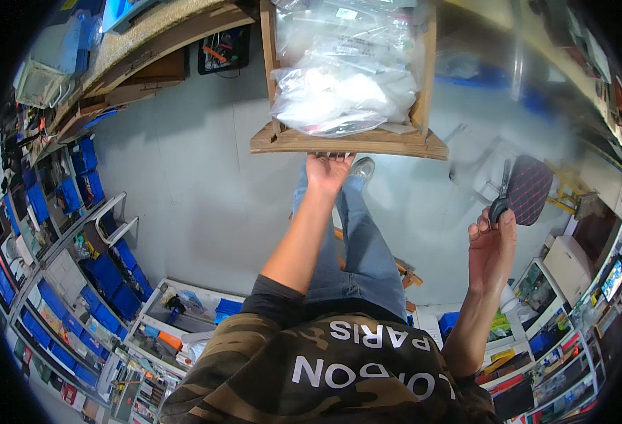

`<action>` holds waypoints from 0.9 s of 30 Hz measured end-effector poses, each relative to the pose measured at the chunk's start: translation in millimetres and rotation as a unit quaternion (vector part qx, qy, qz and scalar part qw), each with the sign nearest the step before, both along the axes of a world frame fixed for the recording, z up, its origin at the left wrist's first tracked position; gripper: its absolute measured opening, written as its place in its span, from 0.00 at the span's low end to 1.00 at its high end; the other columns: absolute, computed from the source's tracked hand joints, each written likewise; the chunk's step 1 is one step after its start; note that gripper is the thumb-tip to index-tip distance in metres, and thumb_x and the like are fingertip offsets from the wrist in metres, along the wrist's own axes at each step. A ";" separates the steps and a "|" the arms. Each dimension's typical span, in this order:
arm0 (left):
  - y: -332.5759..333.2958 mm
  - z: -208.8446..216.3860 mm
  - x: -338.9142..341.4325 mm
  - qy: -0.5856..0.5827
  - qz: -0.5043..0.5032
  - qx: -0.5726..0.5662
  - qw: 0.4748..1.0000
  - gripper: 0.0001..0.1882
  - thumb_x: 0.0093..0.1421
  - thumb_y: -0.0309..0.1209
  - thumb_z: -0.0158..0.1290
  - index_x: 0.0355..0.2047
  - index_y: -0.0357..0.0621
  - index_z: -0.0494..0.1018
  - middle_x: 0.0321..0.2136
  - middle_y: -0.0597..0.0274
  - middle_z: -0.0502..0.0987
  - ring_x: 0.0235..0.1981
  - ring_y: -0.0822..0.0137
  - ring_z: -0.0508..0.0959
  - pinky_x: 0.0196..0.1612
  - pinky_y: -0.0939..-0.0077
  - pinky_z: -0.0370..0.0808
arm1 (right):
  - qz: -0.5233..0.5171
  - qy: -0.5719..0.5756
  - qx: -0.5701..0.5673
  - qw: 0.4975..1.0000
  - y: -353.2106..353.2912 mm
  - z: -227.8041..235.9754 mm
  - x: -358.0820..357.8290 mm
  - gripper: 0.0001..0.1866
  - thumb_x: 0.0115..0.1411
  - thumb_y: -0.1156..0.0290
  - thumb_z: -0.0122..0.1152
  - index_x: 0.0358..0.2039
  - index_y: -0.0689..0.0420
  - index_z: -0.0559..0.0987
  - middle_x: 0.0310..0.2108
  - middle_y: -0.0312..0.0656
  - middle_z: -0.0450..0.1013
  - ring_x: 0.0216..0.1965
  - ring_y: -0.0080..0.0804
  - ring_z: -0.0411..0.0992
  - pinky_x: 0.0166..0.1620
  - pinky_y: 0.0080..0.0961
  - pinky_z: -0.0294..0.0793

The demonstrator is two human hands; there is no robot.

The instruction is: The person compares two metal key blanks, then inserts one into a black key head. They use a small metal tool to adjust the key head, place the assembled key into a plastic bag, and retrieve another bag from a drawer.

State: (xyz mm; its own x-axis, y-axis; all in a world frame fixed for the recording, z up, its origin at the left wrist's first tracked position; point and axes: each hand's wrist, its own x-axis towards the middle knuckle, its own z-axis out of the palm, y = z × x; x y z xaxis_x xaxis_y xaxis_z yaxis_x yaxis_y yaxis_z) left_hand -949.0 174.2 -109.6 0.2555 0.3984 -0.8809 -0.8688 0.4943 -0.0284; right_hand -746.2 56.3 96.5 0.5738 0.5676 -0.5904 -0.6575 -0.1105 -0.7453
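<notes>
A wooden drawer [350,143] is pulled out from the bench in front of me, packed with clear plastic bags [343,95]. My left hand [327,172] is at the middle of its front board, palm up, with the fingers curled against the board's edge; the fingertips are partly hidden. Out to the right, my right hand [493,244] is raised and pinches a small black object [498,209] with a rounded end. A narrow dark strip rises from that end; its exact kind is unclear. Beyond it stands a chair with a dark, red-stitched pad [530,191].
A worktop [162,39] runs along the upper left, with a black tray of tools [224,53] beneath. Shelves of blue bins [102,275] line the left. More cluttered shelving [558,311] stands at the lower right. Grey floor [205,177] lies below.
</notes>
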 end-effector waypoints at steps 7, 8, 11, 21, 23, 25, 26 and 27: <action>-17.0 77.0 -45.9 0.137 -0.609 0.148 0.767 0.13 0.59 0.37 0.45 0.40 0.42 0.67 0.38 0.59 0.69 0.42 0.61 0.68 0.41 0.63 0.71 | -0.008 -0.008 -0.017 1.000 0.4 -11.7 -10.8 0.10 0.58 0.64 0.51 0.35 0.57 0.70 0.28 0.39 0.67 0.28 0.22 0.65 0.33 0.20 0.69; -6.4 85.3 -46.8 0.299 -0.623 0.351 0.632 0.11 0.56 0.35 0.48 0.37 0.44 0.69 0.35 0.61 0.70 0.40 0.62 0.68 0.39 0.64 0.70 | -0.012 -0.008 -0.017 1.000 -0.2 -14.3 -12.6 0.10 0.58 0.64 0.51 0.35 0.57 0.69 0.28 0.38 0.67 0.28 0.22 0.65 0.33 0.20 0.69; 39.8 92.6 -39.6 0.562 -0.489 0.649 0.157 0.08 0.47 0.30 0.56 0.29 0.47 0.73 0.29 0.67 0.71 0.34 0.65 0.69 0.35 0.69 0.65 | -0.031 -0.004 -0.025 0.999 -4.8 -21.3 -22.8 0.10 0.58 0.64 0.51 0.35 0.56 0.69 0.27 0.38 0.66 0.28 0.21 0.65 0.33 0.20 0.68; 148.5 63.8 -54.7 0.683 -0.410 0.602 0.059 0.18 0.44 0.24 0.54 0.38 0.55 0.74 0.38 0.67 0.69 0.42 0.62 0.67 0.48 0.66 0.57 | -0.096 -0.005 -0.025 0.995 -14.7 -35.7 -72.0 0.08 0.58 0.65 0.51 0.34 0.56 0.69 0.28 0.39 0.67 0.28 0.22 0.64 0.32 0.21 0.66; 165.3 58.3 -52.7 0.644 -0.408 0.647 -0.031 0.18 0.45 0.23 0.53 0.37 0.57 0.74 0.39 0.68 0.70 0.42 0.62 0.67 0.48 0.66 0.57 | -0.100 -0.004 -0.020 0.995 -13.9 -35.2 -78.3 0.08 0.58 0.65 0.51 0.34 0.56 0.69 0.28 0.39 0.67 0.27 0.22 0.63 0.32 0.21 0.66; 177.5 55.4 -52.2 0.637 -0.396 0.661 0.028 0.11 0.45 0.22 0.52 0.29 0.53 0.77 0.33 0.69 0.73 0.39 0.65 0.69 0.47 0.63 0.58 | -0.098 -0.007 0.001 0.995 -11.9 -33.8 -83.1 0.08 0.58 0.65 0.51 0.34 0.56 0.69 0.29 0.39 0.67 0.27 0.23 0.63 0.32 0.21 0.66; 182.1 55.7 -53.1 0.632 -0.405 0.659 0.044 0.10 0.46 0.23 0.52 0.28 0.53 0.77 0.32 0.70 0.73 0.38 0.65 0.70 0.47 0.64 0.59 | -0.099 -0.007 -0.006 0.995 -10.1 -33.2 -85.5 0.09 0.58 0.66 0.51 0.34 0.56 0.69 0.29 0.40 0.66 0.27 0.23 0.63 0.32 0.22 0.66; 184.9 57.5 -53.9 0.630 -0.396 0.664 0.073 0.09 0.47 0.24 0.53 0.28 0.52 0.77 0.31 0.70 0.74 0.38 0.66 0.70 0.47 0.65 0.59 | -0.101 -0.006 -0.007 0.995 -8.3 -32.5 -87.6 0.09 0.58 0.66 0.51 0.34 0.57 0.69 0.29 0.40 0.66 0.27 0.23 0.63 0.32 0.22 0.66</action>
State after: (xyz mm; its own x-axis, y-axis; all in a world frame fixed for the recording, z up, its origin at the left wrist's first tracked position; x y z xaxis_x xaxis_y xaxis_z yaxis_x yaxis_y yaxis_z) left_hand -1002.8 359.1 -52.1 0.7115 0.6454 0.2779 0.5470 -0.7570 0.3575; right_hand -833.8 48.0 64.0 0.6822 0.4310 -0.5906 -0.6590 0.0126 -0.7521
